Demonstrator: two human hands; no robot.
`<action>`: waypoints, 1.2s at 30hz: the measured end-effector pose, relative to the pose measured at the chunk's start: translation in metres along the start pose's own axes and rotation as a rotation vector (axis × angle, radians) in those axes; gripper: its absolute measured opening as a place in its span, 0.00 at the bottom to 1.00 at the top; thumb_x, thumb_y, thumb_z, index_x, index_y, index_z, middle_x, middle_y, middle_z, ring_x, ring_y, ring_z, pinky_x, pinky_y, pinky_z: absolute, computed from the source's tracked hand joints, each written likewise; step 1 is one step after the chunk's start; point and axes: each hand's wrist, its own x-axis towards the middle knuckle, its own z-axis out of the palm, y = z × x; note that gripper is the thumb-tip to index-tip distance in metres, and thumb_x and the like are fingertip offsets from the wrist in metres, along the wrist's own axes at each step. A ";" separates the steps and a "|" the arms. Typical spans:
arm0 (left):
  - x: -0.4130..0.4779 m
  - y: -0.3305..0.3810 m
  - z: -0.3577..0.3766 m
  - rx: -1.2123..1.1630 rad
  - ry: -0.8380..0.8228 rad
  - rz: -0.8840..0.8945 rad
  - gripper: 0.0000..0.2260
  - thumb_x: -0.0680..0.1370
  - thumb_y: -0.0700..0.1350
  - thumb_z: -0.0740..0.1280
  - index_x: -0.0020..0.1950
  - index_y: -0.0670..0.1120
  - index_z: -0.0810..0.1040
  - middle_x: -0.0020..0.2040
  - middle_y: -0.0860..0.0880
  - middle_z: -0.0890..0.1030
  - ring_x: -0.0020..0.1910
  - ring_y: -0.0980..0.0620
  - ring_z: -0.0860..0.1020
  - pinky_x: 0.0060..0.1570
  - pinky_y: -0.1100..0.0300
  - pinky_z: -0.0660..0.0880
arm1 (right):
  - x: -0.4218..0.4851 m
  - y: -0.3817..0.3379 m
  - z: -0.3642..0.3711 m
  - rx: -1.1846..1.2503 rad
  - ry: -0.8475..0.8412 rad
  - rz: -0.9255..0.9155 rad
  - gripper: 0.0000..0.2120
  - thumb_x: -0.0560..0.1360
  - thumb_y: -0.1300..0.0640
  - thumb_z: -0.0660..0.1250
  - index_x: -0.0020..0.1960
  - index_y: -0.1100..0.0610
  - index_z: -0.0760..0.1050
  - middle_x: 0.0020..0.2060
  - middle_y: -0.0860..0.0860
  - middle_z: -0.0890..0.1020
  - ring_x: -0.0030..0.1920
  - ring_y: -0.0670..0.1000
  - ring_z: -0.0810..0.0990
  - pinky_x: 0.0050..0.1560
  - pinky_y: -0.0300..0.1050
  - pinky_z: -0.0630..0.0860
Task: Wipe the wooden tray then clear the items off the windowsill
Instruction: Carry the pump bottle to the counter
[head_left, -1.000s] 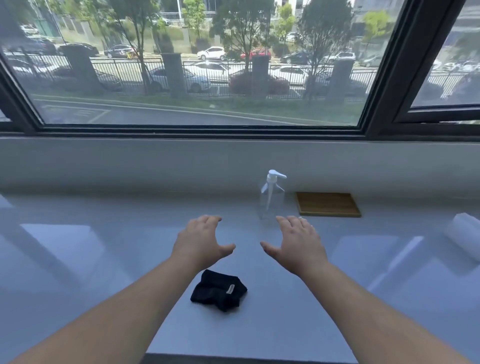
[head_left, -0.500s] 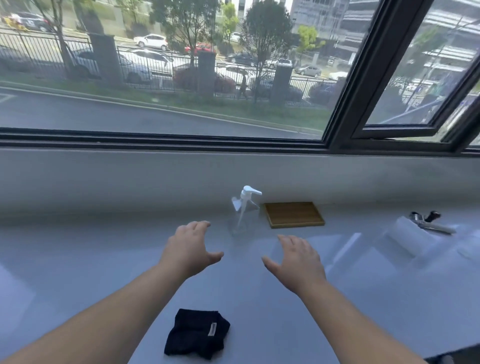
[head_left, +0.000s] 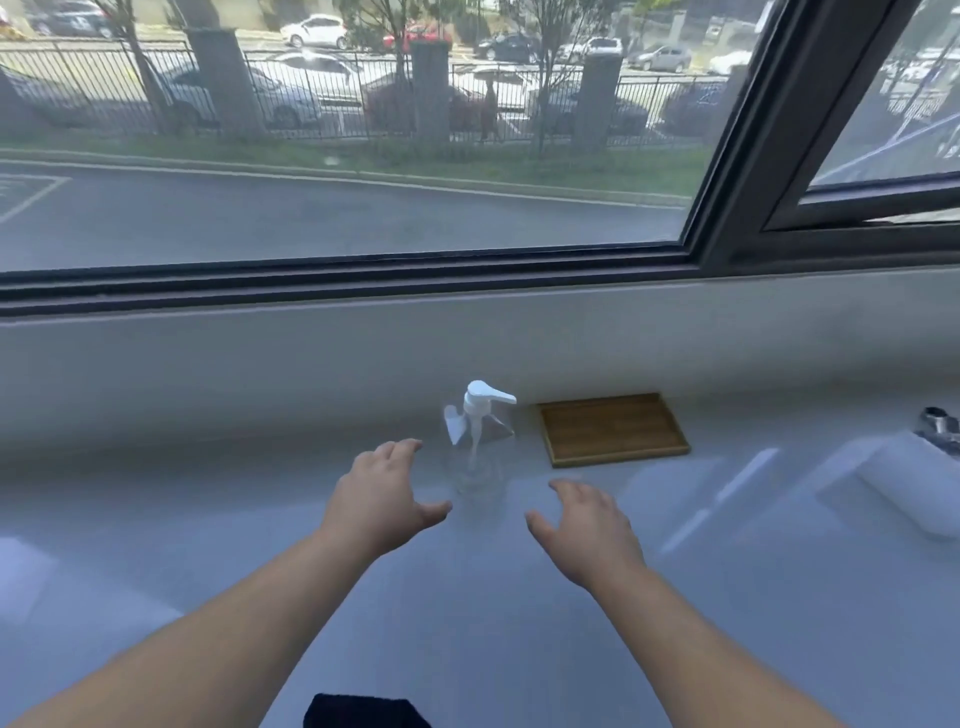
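Observation:
A flat wooden tray (head_left: 613, 428) lies on the grey windowsill (head_left: 208, 519) against the back wall, right of centre. Just left of it stands a clear pump bottle (head_left: 478, 441) with a white pump head. My left hand (head_left: 382, 496) hovers open beside the bottle's left side, fingers spread. My right hand (head_left: 584, 527) is open too, in front of the tray and right of the bottle, touching neither. A black cloth (head_left: 363, 712) lies at the bottom edge, partly cut off.
A white roll (head_left: 914, 483) lies at the right edge of the sill, with a metal object (head_left: 937, 423) behind it. The dark window frame (head_left: 727, 208) and the low wall below it bound the sill at the back.
The view has shifted forward and up, so the black cloth has slid to the bottom edge. Both hands have reached farther toward the bottle and tray, still open.

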 end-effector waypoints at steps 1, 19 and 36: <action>0.015 0.003 0.005 0.004 0.000 -0.015 0.44 0.71 0.68 0.72 0.81 0.54 0.61 0.78 0.54 0.68 0.75 0.48 0.66 0.68 0.50 0.71 | 0.017 0.003 0.006 0.051 -0.027 0.001 0.32 0.79 0.36 0.59 0.78 0.49 0.65 0.75 0.50 0.71 0.74 0.56 0.68 0.70 0.54 0.68; 0.143 0.052 0.053 -0.042 -0.026 -0.157 0.45 0.62 0.66 0.80 0.73 0.52 0.67 0.70 0.50 0.70 0.58 0.47 0.78 0.47 0.55 0.73 | 0.143 -0.007 0.070 1.531 -0.523 0.609 0.24 0.81 0.44 0.65 0.73 0.53 0.72 0.72 0.53 0.75 0.63 0.61 0.79 0.65 0.56 0.74; -0.097 -0.095 -0.058 -0.134 0.264 -0.446 0.48 0.59 0.68 0.76 0.75 0.65 0.58 0.65 0.55 0.69 0.55 0.50 0.78 0.44 0.55 0.73 | -0.024 -0.184 0.079 1.201 -0.826 0.198 0.25 0.80 0.43 0.64 0.74 0.50 0.71 0.73 0.56 0.72 0.66 0.61 0.77 0.61 0.57 0.76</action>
